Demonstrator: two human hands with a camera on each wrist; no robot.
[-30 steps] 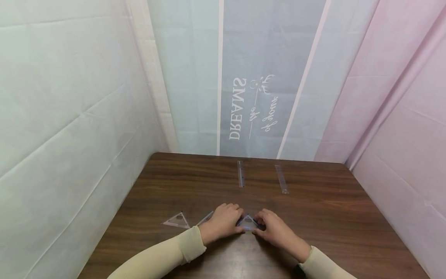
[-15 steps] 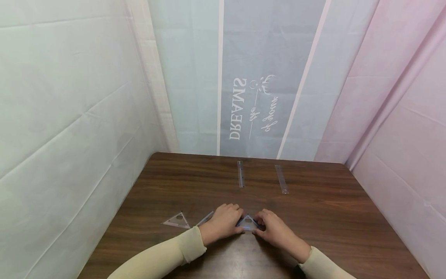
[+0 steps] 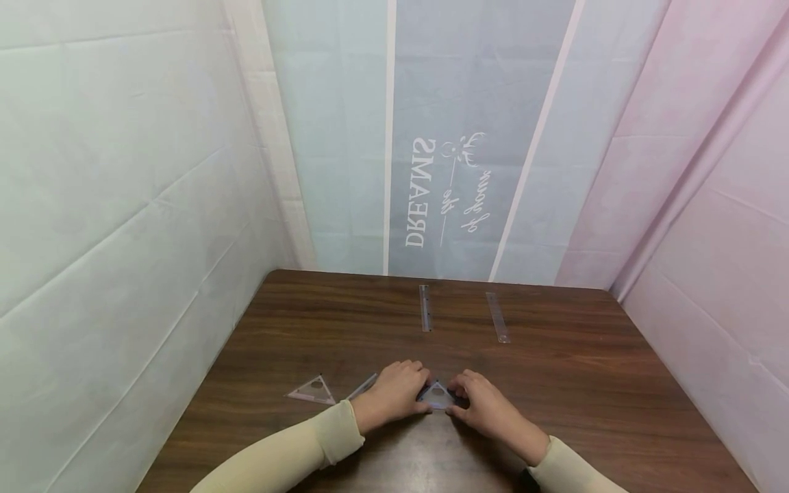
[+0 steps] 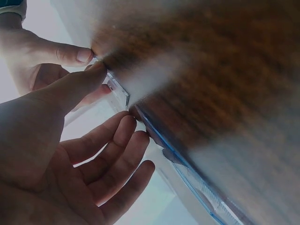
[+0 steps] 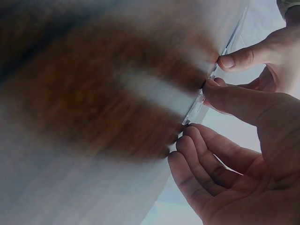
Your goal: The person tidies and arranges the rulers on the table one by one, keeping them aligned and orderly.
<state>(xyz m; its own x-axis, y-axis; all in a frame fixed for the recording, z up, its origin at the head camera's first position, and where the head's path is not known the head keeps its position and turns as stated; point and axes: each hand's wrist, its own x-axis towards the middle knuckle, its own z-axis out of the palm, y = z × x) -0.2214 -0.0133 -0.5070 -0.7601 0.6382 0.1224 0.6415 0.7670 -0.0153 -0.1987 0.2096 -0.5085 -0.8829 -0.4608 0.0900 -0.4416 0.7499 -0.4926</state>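
Note:
A clear triangular set square (image 3: 438, 395) with a bluish tint and a hole near its top lies on the table between the two hands. My left hand (image 3: 399, 389) holds its left corner between thumb and fingers. Its right corner is held the same way by my right hand (image 3: 483, 400). In both wrist views the thumbs and fingertips meet the table around the thin set square edge (image 4: 121, 92). Left of my left hand, a blue-edged clear piece (image 3: 362, 386) is partly hidden by that hand. Farther left lies a clear set square with a pinkish edge (image 3: 314, 390).
Two clear straight rulers lie toward the far edge: one ruler (image 3: 425, 308) near the middle and another ruler (image 3: 498, 317) to its right. The brown wooden table (image 3: 585, 383) is bounded by fabric on the left, back and right.
The set square between the hands has shifted very slightly toward me. Both hands stay in about the same place, and the other pieces have not moved.

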